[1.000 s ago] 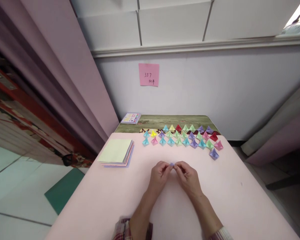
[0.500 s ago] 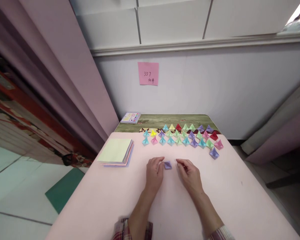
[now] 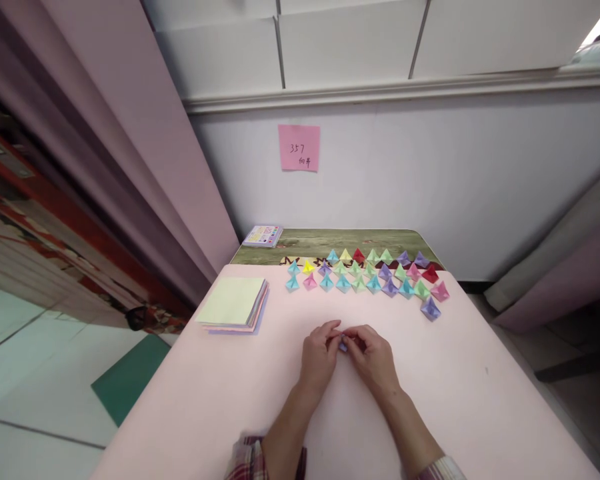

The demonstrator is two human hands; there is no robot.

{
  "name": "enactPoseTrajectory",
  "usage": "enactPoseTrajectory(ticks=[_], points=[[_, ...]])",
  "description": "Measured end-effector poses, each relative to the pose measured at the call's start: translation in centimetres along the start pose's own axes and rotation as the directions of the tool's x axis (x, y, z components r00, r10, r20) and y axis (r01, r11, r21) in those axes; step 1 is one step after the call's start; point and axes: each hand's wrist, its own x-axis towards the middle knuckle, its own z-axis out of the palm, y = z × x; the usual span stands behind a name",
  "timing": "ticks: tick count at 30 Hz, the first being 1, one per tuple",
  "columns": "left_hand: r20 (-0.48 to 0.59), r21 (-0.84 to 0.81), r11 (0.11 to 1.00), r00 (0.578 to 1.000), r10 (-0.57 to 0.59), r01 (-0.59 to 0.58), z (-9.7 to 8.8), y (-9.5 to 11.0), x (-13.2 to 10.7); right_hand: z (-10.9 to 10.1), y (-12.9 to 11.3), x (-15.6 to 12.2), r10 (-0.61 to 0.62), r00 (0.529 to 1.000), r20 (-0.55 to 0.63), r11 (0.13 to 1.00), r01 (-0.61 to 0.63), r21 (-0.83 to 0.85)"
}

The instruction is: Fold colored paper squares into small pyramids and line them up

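A small purple folded paper piece point(image 3: 343, 345) is pinched between my two hands above the pink tabletop, mostly covered by fingers. My left hand point(image 3: 321, 353) grips its left side with thumb and fingertips. From the other side, my right hand point(image 3: 373, 353) closes on the same piece, fingertips almost meeting those of the left. Beyond the hands, several finished-looking origami pieces in rows stand across the back, among them a purple one point(image 3: 431, 309) at the right front and a pink one point(image 3: 310, 281) towards the left.
A stack of coloured square paper point(image 3: 233, 301), pale yellow on top, lies at the left of the pink table point(image 3: 220, 407). A small printed pack point(image 3: 263, 236) sits at the far left corner. On the wall hangs a pink note point(image 3: 299, 148). A curtain point(image 3: 180, 147) borders the left.
My hands have come together on the purple folded paper piece, which lay between them before. My right hand has moved left and both have closed on it.
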Motion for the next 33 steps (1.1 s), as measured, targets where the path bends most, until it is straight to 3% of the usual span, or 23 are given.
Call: enactPoseTrajectory(ticks=[5,11,18,33], points=[[0.025,-0.067,0.998,1.000,0.000,0.002,-0.1,0.0,0.1,-0.1,0.0,0.0,-0.022,1.000,-0.011,1.000,0.022,0.005],[0.014,0.011,0.998,0.998,0.067,-0.067,-0.8,0.8,0.4,-0.4,0.2,0.1,-0.036,0.998,-0.043,0.999,0.035,-0.024],[-0.023,0.082,0.996,0.999,0.030,-0.028,-1.3,0.4,0.6,-1.0,0.5,0.3,0.006,0.999,-0.050,1.000,-0.005,0.012],[0.054,0.191,0.977,0.995,0.087,-0.096,-1.5,1.0,0.6,-1.0,0.3,0.3,0.002,1.000,-0.022,1.000,-0.003,-0.012]])
